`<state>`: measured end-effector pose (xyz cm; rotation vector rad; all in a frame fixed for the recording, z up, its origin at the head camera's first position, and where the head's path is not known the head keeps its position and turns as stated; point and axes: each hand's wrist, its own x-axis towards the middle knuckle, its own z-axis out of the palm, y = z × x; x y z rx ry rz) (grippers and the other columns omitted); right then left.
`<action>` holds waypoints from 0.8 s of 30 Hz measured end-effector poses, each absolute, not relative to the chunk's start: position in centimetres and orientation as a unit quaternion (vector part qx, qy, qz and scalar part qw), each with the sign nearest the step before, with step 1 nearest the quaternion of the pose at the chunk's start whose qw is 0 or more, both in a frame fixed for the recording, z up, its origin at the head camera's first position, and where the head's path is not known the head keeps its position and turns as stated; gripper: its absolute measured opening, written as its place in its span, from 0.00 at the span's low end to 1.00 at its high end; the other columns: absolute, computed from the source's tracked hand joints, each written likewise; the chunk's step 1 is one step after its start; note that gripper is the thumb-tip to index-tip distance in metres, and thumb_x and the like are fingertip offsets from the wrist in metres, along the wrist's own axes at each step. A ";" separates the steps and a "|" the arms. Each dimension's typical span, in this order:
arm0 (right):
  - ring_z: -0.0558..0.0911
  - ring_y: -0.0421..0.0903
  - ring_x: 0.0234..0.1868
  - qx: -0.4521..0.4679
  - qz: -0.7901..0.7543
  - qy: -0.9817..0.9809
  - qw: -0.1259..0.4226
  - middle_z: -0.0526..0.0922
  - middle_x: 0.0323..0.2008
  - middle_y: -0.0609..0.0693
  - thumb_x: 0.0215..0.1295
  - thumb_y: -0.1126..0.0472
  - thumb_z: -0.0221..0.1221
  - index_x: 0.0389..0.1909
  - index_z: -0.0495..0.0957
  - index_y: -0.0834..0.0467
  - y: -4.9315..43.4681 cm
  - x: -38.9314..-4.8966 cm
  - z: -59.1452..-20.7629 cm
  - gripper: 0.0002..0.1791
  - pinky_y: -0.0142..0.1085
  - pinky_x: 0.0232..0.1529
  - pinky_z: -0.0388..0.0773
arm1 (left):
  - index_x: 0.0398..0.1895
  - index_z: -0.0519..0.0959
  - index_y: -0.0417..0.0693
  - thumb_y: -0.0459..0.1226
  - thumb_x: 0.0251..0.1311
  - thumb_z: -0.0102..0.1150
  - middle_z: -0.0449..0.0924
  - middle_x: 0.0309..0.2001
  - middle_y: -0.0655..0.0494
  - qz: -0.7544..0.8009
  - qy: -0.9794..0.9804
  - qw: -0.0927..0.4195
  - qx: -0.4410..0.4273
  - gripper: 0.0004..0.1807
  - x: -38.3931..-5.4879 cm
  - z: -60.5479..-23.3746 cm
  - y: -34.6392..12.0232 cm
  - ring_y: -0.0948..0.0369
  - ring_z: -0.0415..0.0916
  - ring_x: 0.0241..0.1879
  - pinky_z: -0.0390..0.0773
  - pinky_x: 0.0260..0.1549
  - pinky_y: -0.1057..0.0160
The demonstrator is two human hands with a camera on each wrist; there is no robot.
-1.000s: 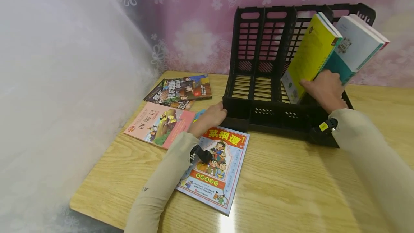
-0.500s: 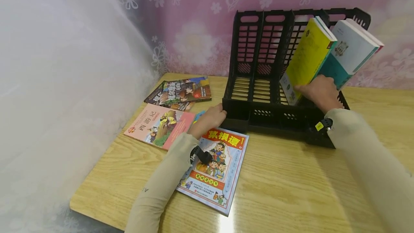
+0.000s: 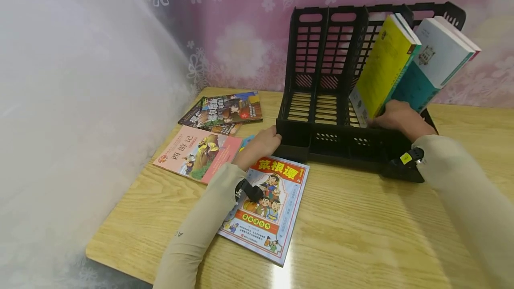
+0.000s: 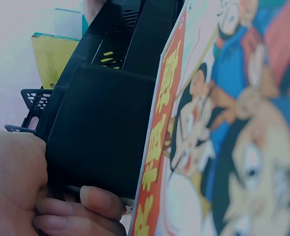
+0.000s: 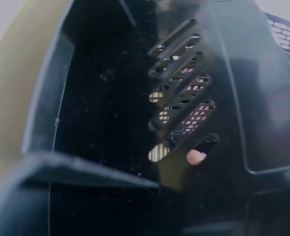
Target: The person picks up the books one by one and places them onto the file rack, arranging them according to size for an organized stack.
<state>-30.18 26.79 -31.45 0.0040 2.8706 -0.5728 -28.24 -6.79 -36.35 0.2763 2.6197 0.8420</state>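
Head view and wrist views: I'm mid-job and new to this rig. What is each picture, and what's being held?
No machine here: a person works bare-handed. The head view looks forward and down from a head-worn camera. The other two come from the left wrist camera and right wrist camera, each watching its own hand's work.

The left hand grips the front left corner of a black book rack. The right hand is at the lower edge of a yellow book tilted in the rack, beside a white-and-teal book; the fingers are mostly hidden, so its grip is unclear.

On the wooden table lie a pink Journey to the West book, a Cai Gen Tan book and dark-covered books.
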 end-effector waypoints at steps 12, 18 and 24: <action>0.71 0.58 0.29 0.041 -0.163 0.982 0.090 0.70 0.25 0.61 0.65 0.42 0.54 0.40 0.67 0.72 26.6 -29.1 -32.0 0.32 0.52 0.29 0.68 | 0.77 0.46 0.41 0.44 0.75 0.31 0.72 0.52 0.42 0.299 0.930 0.179 0.117 0.31 -28.0 -36.6 -6.6 0.55 0.63 0.26 0.69 0.46 0.56; 0.66 0.49 0.20 -0.029 -0.155 0.984 0.078 0.61 0.18 0.52 0.71 0.41 0.44 0.30 0.68 0.67 28.1 -27.2 -32.4 0.30 0.40 0.20 0.62 | 0.76 0.46 0.39 0.44 0.75 0.30 0.57 0.71 0.42 0.292 0.928 0.184 0.141 0.31 -28.0 -37.4 -6.2 0.55 0.64 0.27 0.66 0.51 0.56; 0.64 0.48 0.17 -0.093 -0.136 0.986 -0.040 0.63 0.14 0.51 0.75 0.43 0.41 0.22 0.68 0.61 29.0 -24.4 -32.0 0.29 0.40 0.18 0.59 | 0.77 0.44 0.40 0.44 0.75 0.30 0.70 0.59 0.39 0.302 0.928 0.179 0.124 0.31 -27.9 -37.5 -6.5 0.53 0.69 0.38 0.66 0.53 0.56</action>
